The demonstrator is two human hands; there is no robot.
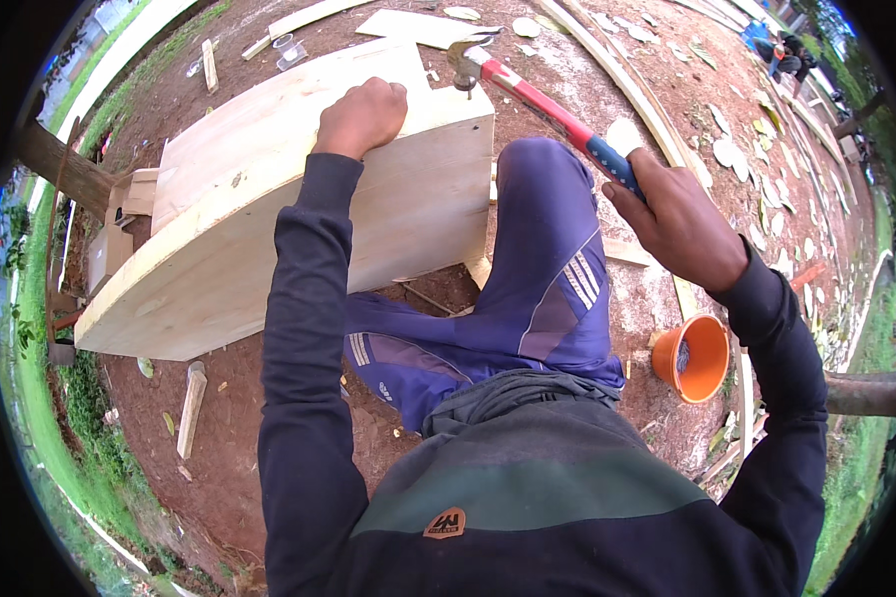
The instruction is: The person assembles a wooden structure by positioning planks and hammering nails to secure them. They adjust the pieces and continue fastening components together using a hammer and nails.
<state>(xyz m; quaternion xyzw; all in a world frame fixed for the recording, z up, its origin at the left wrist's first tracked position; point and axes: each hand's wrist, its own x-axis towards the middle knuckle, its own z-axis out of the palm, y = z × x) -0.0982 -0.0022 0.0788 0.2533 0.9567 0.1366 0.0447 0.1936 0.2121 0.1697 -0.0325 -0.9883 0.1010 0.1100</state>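
Note:
My right hand (pixel 672 214) grips the blue end of a claw hammer (pixel 558 117) with a red and blue handle. The hammer's metal head is over the right corner of a large pale wooden box (pixel 408 204) built of boards. From this view I cannot tell whether the head touches the wood. My left hand (pixel 363 114) is closed and rests at the top edge of that box, left of the hammer head. What its fingers hold, if anything, is hidden. The box stands in front of me, beside my bent knee.
An orange bucket (pixel 702 363) with small grey pieces inside stands to my right. Long planks (pixel 632 85) and wood offcuts (pixel 192 408) lie on the reddish soil among fallen leaves. Cardboard boxes (pixel 108 254) sit beyond the box's left end. Another person (pixel 791 60) is far off at upper right.

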